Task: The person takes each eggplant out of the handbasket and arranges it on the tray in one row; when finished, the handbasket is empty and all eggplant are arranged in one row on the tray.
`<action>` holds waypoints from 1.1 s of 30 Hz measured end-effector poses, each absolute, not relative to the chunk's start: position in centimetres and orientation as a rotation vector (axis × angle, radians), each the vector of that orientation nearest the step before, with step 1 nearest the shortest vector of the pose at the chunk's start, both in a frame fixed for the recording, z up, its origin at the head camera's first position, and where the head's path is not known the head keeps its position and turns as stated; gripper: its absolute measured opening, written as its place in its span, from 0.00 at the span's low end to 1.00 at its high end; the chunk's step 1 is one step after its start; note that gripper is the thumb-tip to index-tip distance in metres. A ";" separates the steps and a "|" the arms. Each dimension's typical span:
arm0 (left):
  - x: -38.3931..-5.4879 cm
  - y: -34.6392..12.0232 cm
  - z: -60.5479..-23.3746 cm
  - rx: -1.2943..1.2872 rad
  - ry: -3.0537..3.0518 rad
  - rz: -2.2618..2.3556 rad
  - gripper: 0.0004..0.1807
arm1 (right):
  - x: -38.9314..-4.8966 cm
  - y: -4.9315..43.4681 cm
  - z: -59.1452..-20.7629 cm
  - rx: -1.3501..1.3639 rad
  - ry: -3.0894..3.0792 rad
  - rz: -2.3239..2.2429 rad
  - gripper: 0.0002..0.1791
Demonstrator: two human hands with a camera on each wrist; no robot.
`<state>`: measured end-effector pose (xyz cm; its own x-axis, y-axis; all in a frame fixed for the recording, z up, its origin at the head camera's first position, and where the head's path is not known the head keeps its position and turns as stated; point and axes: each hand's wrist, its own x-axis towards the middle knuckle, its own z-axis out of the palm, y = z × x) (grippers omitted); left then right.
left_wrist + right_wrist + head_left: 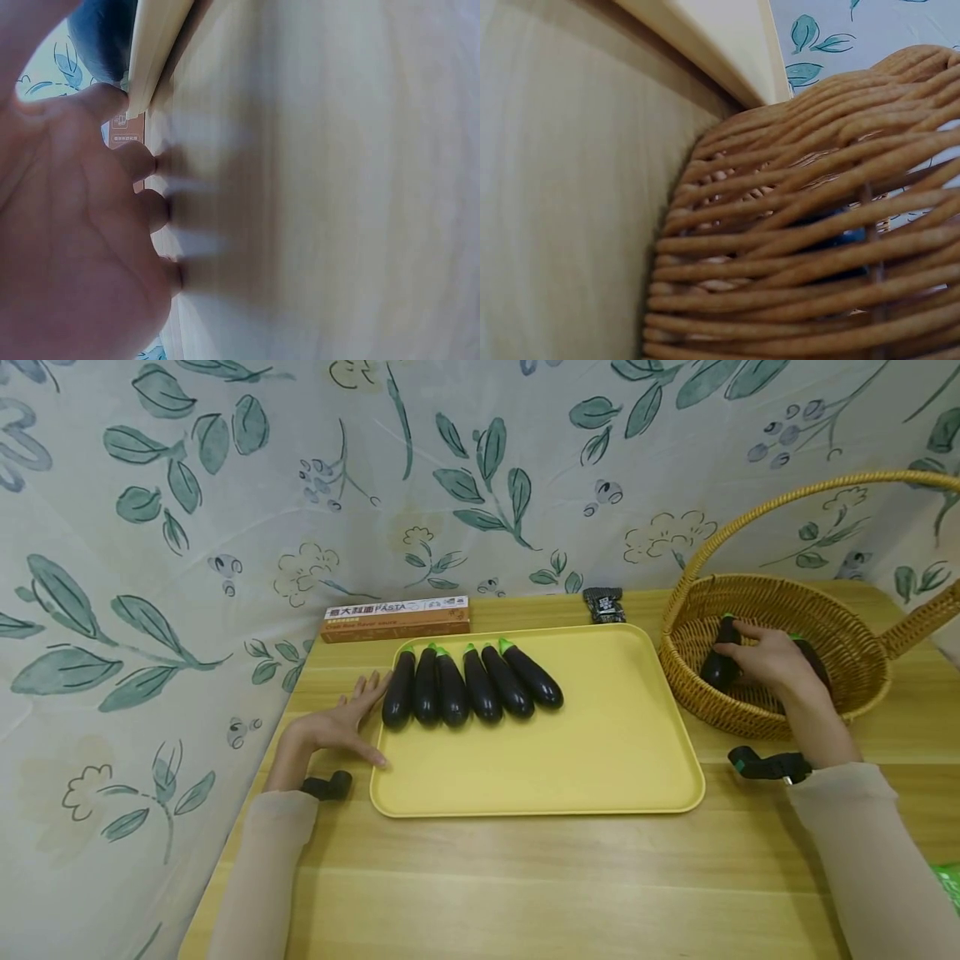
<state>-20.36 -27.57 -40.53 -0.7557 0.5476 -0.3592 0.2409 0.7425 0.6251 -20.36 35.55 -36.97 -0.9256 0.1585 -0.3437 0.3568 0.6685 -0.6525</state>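
Note:
In the head view my right hand reaches into the wicker basket and grips a dark eggplant near its stem end. A second eggplant lies in the basket, partly behind that hand. Several eggplants lie side by side on the yellow tray, green stems toward the back. At the tray's left edge my left hand spreads its fingers, the thumb at the rim. The left wrist view has those fingertips down on the table beside the tray. Basket weave hides the right hand in the right wrist view.
A pasta box stands behind the tray at the left, and a small black packet behind its right part. The basket's tall handle arches over it. A green package shows at the right edge. Patterned cloth hangs behind the table.

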 end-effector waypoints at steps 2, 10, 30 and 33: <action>-20.4 -27.6 -40.6 0.590 2.408 0.754 0.80 | -20.3 35.5 -36.9 0.412 2.631 -1.098 0.43; -20.3 -27.7 -40.7 0.606 2.410 0.771 0.80 | -19.9 35.6 -36.6 0.347 2.579 -1.210 0.43; -20.2 -27.5 -40.7 0.600 2.421 0.750 0.80 | -16.2 37.6 -32.1 0.085 2.611 -1.179 0.43; -20.2 -27.5 -40.7 0.595 2.420 0.753 0.80 | -15.5 37.8 -31.8 -0.008 2.617 -1.095 0.40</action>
